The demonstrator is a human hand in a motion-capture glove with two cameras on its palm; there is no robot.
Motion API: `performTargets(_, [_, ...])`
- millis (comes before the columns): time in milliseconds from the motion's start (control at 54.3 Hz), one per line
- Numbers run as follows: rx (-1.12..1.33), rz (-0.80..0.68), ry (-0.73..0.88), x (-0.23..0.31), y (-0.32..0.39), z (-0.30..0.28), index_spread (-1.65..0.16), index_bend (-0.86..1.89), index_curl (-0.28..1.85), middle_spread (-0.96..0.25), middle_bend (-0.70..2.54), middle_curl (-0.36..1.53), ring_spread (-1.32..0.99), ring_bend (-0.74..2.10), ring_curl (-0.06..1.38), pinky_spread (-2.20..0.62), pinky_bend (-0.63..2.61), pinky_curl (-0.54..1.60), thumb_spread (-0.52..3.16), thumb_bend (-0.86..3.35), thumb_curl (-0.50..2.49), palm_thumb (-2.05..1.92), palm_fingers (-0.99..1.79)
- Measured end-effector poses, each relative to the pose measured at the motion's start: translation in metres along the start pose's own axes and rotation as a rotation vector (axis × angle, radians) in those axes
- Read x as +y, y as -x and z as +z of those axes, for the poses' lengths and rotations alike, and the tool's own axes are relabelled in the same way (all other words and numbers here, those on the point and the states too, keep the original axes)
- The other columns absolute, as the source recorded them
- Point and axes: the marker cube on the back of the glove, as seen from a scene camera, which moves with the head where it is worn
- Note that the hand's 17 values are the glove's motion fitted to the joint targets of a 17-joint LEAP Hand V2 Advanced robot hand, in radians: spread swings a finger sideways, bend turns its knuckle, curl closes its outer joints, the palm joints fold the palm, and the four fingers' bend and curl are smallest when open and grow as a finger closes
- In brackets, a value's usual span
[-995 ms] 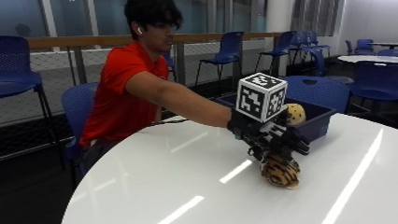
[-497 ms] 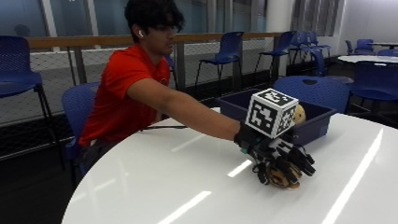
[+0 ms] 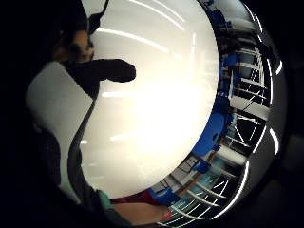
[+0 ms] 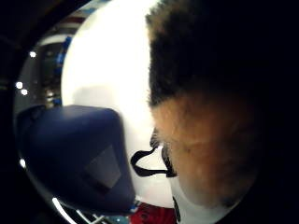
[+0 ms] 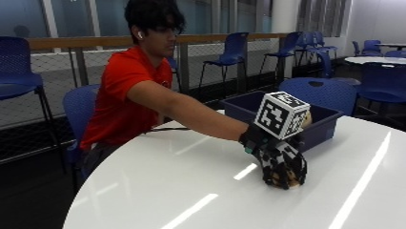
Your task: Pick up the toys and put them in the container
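Blue chairs (image 5: 231,47) behind glossy white table (image 5: 158,191), gloved grip (image 5: 282,162) clutching plush toy (image 4: 210,140)

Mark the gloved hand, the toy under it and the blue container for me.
hand (image 5: 282,160), outside view, back of the glove.
toy (image 4: 205,149), thumb side palm view, tan fur.
container (image 5: 244,109), outside view, near-left wall.

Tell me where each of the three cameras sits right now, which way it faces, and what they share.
Outside view: across the table, facing the seated person; gloved hand covers a plush toy beside the blue bin.
Thumb-side palm view: looks out at the toy close up and the bin.
Little-finger-side palm view: faces the tabletop; a gloved finger shows.
Shared: toy, white table.
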Motion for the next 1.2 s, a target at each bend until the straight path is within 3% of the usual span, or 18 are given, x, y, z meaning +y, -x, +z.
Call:
performTargets(368, [-0.005,-0.024,-0.147,0.025,-0.014,0.0,-0.4,0.38,0.56,-0.37,0.43,0.37,-0.51,0.57,0.37,-0.43,0.88,0.33,0.94,0.14,0.63,0.65,1.06])
performTargets(571, [-0.139,-0.098,-0.173,0.062,-0.01,-0.047,-0.4,0.32,0.64,-0.42,0.45,0.42,-0.55,0.62,0.42,-0.44,0.9,0.36,0.78,0.11,0.72,0.68,1.05])
performTargets(902, [-0.036,-0.304,-0.277,0.145,0.056,-0.126,-0.44,0.17,0.74,-0.46,0.38,0.46,-0.56,0.63,0.46,-0.44,0.95,0.39,0.74,0.05,0.81,0.66,0.96])
performTargets(1197, [0.033,-0.362,-0.315,0.196,0.113,-0.175,-0.47,0.15,0.81,-0.48,0.32,0.5,-0.55,0.64,0.48,-0.44,0.99,0.4,0.77,0.01,0.87,0.66,0.89])
